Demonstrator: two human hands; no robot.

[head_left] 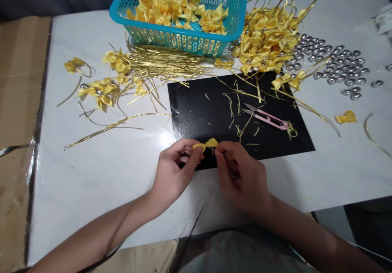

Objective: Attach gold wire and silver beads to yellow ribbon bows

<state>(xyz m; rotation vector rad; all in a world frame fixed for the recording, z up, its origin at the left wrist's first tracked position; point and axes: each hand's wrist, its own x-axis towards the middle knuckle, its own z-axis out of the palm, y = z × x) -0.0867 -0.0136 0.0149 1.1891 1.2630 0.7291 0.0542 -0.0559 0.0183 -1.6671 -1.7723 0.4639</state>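
A small yellow ribbon bow (211,143) is held above the near edge of a black mat (199,101). My left hand (177,162) pinches its left end between thumb and forefinger. At the bow's right end, the closed fingertips of my right hand (240,166) meet the ribbon, and a thin strand hangs beside them. Pink-handled thread snips (269,119) lie on the mat beyond my right hand, blades pointing left. Yellow thread scraps (229,103) are scattered around the snips.
A teal basket (180,30) of yellow ribbon bows stands at the back. Gold cords (165,62) lie before it. Finished-looking bows with cords (266,36) are heaped to its right, beside silver beads (346,66). More bows (101,89) lie left on the white table (92,175).
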